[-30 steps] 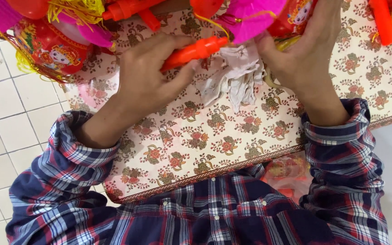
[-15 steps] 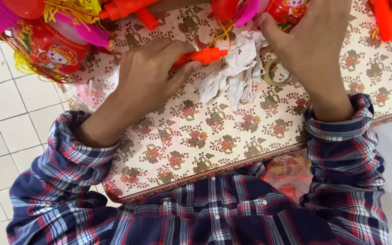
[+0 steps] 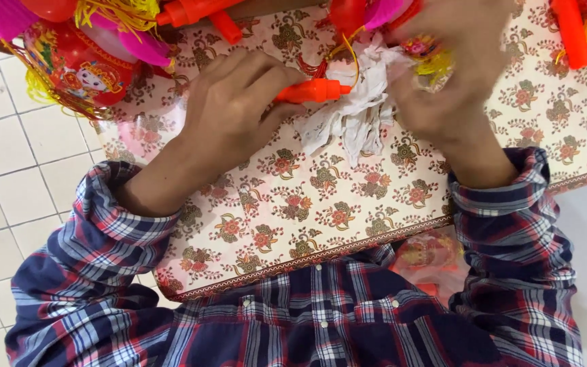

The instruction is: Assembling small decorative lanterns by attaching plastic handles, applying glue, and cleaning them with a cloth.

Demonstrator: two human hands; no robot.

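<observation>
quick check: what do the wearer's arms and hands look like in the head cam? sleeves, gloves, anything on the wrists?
Both hands bare: left hand, right hand, which is motion-blurred. No gloves; no rings or watch visible. Long plaid shirt sleeves in navy, red and white: left sleeve, right sleeve, cuffs pushed up the forearms. Matching buttoned shirt front below.

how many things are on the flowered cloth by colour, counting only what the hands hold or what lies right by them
orange: 1, the orange plastic stick gripped in the left hand
white: 1, the crumpled white paper under the blurred right hand
red: 1, the red lantern to the left
total: 3
</observation>
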